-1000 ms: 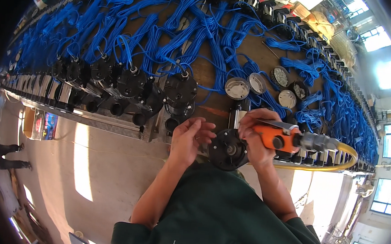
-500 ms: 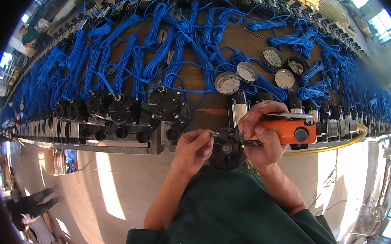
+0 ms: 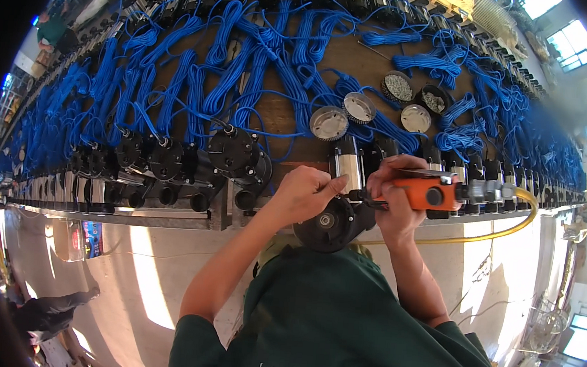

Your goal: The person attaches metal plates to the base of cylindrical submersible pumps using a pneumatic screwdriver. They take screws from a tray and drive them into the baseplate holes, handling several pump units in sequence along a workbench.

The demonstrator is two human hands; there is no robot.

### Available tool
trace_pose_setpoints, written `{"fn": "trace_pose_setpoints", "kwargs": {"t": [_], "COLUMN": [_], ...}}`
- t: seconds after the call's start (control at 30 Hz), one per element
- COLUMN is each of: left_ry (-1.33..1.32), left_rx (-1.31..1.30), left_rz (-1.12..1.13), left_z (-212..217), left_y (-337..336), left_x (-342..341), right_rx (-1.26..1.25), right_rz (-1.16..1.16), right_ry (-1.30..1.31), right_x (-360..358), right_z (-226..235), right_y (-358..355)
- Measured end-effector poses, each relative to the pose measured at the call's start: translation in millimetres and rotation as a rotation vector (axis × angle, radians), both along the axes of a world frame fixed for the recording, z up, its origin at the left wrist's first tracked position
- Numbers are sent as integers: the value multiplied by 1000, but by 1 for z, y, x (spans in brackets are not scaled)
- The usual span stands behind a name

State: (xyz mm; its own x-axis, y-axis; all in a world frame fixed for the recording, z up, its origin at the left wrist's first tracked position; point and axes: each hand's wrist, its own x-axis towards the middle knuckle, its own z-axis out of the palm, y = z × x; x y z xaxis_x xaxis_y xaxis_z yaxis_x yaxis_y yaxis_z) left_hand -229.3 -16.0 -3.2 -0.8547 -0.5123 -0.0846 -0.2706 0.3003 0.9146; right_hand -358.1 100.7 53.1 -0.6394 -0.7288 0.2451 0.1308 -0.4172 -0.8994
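Note:
In front of my chest is a pump (image 3: 324,231) with a black round end and a shiny metal body, lying at the bench edge with the round end toward me. My left hand (image 3: 306,193) is at the left of its black end, thumb and fingers pinched together; whatever is between the fingertips is hidden. My right hand (image 3: 396,198) is wrapped round an orange air tool (image 3: 427,194) with a metal lever on top. The tool lies sideways, its working end pointing left toward the pump and my left fingertips. A yellow hose (image 3: 521,225) runs from its rear.
Similar pumps (image 3: 240,157) line the near and far bench edges. Bundles of blue cable (image 3: 291,80) cover much of the brown bench top (image 3: 278,117). Beyond my pump sit round metal caps (image 3: 329,123) and a tin of small parts (image 3: 397,87). A person (image 3: 54,30) stands far left.
My left hand has turned and moved up over the pump's left side, its fingertips farther from me. My right hand still holds the air tool. The whole view has shifted slightly.

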Motion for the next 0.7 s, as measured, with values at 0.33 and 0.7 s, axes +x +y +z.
{"fn": "trace_pose_setpoints", "kwargs": {"t": [0.33, 0.7], "left_ry": [83, 183], "left_rx": [139, 626], "left_rz": [41, 424], "left_z": [-17, -44], "left_y": [-4, 3], "left_x": [22, 36], "right_rx": [192, 200], "right_rz": [152, 183], "right_ry": [221, 274], "right_x": [13, 20], "right_z": [2, 4], "right_y": [-13, -16]}}
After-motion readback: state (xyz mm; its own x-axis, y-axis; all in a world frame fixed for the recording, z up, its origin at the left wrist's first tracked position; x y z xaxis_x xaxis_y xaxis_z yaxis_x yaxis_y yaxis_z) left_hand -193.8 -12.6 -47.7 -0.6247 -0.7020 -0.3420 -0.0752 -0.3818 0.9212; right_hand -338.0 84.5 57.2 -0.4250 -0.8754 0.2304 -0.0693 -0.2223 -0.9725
